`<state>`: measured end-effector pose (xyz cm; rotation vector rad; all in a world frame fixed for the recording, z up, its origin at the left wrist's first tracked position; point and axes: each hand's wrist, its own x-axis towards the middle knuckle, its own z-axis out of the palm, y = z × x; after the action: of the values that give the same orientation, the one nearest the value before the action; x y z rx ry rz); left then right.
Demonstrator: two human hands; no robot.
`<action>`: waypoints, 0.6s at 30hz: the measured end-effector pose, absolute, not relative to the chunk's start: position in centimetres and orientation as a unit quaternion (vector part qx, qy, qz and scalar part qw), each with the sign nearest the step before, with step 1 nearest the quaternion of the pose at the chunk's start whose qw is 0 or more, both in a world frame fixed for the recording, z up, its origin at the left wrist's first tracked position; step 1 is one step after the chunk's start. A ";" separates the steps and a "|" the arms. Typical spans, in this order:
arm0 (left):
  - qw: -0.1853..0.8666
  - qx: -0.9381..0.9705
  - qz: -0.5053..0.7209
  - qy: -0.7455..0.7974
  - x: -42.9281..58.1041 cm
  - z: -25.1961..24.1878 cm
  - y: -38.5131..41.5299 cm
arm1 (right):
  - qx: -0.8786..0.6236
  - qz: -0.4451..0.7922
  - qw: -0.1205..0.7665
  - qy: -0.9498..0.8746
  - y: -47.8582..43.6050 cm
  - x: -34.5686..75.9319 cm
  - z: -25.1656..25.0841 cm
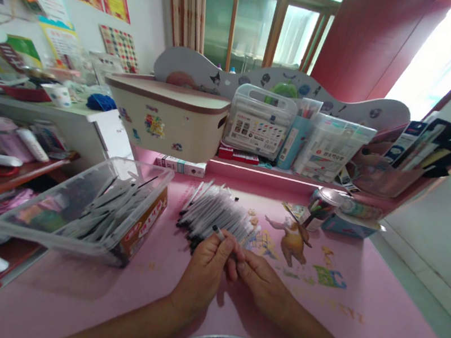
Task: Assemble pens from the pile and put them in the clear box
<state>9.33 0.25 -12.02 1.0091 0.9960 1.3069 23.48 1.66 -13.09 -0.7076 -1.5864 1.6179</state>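
Just in front of the pile, my left hand (204, 265) is closed around a pen (219, 233) with a black tip end poking out above the thumb. Pressed up against it, my right hand (262, 277) has its fingers closed at the pen's lower part, which the fingers hide. A heap of pens (218, 213) with pale, see-through barrels and black ends lies on the pink desk (226, 329) right behind both hands. To the left stands a clear plastic box (55, 245) holding many thin clear wrappers or pen parts (110, 208); their exact kind is unclear.
Along the desk's back shelf stand a lidded cream bin (168, 125), clear marker cases (258, 125) and a holder of pens (383, 174). A can (322, 207) and a blue box (351, 226) sit at the right rear. Cluttered shelves (29, 166) are at left.
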 end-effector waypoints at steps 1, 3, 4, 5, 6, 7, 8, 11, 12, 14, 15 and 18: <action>0.572 0.429 0.559 0.420 9.4 -11.9 0.2 | -0.269 0.635 0.377 -0.618 1.6 23.5 -13.1; 0.576 0.428 0.563 0.410 9.4 -11.7 0.2 | -0.254 0.653 0.374 -0.607 1.6 23.5 -13.0; 0.578 0.428 0.565 0.405 9.4 -11.6 0.2 | -0.249 0.664 0.371 -0.600 1.6 23.5 -13.0; 0.579 0.426 0.568 0.400 9.5 -11.5 0.1 | -0.247 0.673 0.368 -0.592 1.6 23.5 -12.9; 0.581 0.424 0.570 0.397 9.5 -11.4 0.1 | -0.250 0.677 0.367 -0.588 1.6 23.5 -12.8; 0.583 0.422 0.572 0.394 9.4 -11.4 0.0 | -0.254 0.676 0.367 -0.586 1.6 23.5 -12.7; 0.585 0.422 0.572 0.391 9.4 -11.3 0.0 | -0.259 0.672 0.370 -0.587 1.6 23.4 -12.7; 0.586 0.432 0.567 0.386 9.2 -11.3 0.1 | -0.268 0.656 0.377 -0.596 1.6 23.4 -12.5; 0.586 0.434 0.565 0.386 9.1 -11.3 0.2 | -0.273 0.652 0.376 -0.599 1.7 23.4 -12.5; 0.583 0.424 0.569 0.397 8.7 -11.3 0.7 | -0.301 0.648 0.369 -0.595 1.9 23.6 -12.6; 0.581 0.414 0.571 0.406 8.6 -11.4 1.0 | -0.322 0.646 0.367 -0.587 2.1 23.8 -12.6; 0.605 0.402 0.537 0.428 8.0 -11.4 1.8 | -0.385 0.634 0.387 -0.547 2.8 24.5 -12.8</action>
<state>8.00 1.78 -11.45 0.9301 0.9903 1.2431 24.53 2.80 -12.85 -0.9809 -1.3928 1.6132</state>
